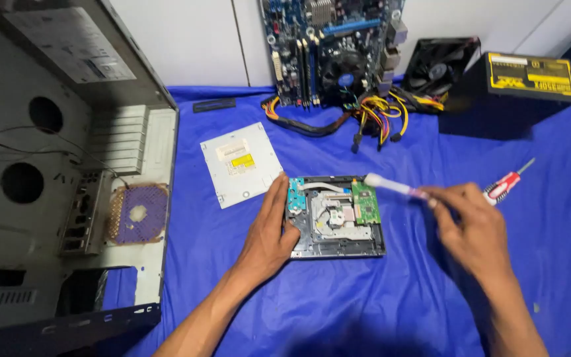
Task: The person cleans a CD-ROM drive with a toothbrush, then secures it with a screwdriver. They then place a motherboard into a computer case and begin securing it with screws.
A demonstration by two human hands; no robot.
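Note:
An opened optical drive (336, 217) lies on the blue cloth, its green and blue circuit boards and metal mechanism exposed. My left hand (269, 231) rests flat against the drive's left edge, fingers together, steadying it. My right hand (468, 228) holds a small brush (391, 186) with a white bristle end and a pinkish handle. The brush tip hovers over the drive's upper right corner, beside the green board; it is blurred.
The drive's silver cover (240, 163) lies to the upper left. An open grey computer case (61, 172) fills the left side. A motherboard (332, 49) leans at the back with cables, a fan (441, 66) and a black power supply (510, 92). A red-handled screwdriver (505, 186) lies at right.

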